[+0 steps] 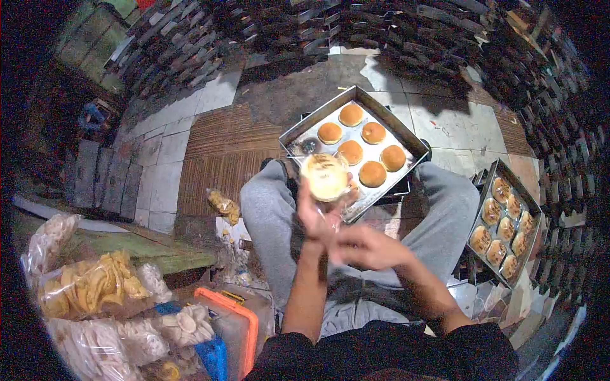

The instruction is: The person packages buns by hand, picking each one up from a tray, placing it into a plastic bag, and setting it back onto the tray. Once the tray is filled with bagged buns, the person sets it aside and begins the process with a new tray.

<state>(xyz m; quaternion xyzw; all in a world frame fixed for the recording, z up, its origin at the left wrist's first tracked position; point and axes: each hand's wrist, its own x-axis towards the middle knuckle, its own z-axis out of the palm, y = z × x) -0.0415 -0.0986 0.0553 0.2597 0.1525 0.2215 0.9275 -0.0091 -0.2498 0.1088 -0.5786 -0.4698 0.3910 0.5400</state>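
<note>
My left hand (313, 217) holds up a pale round bun (325, 178) in a clear plastic bag, fingers closed around its lower side. Dark markings show across the bun's upper part. Close below it, my right hand (375, 247) is at the gathered end of the bag near my left wrist; its fingers are smeared by motion. Just beyond the held bun, a metal tray (416, 145) sits between my knees. Several golden-brown buns (350, 152) lie in it in loose rows, the nearest partly hidden by my left hand.
At right, a second dark tray (486, 184) holds several dark-marked buns (491, 211). Bags of yellow pieces (95, 282) and whitish bags (89, 346) crowd the lower left, beside an orange-rimmed container (251, 317). Stacked dark trays (279, 32) line the back. A person (92, 119) is far left.
</note>
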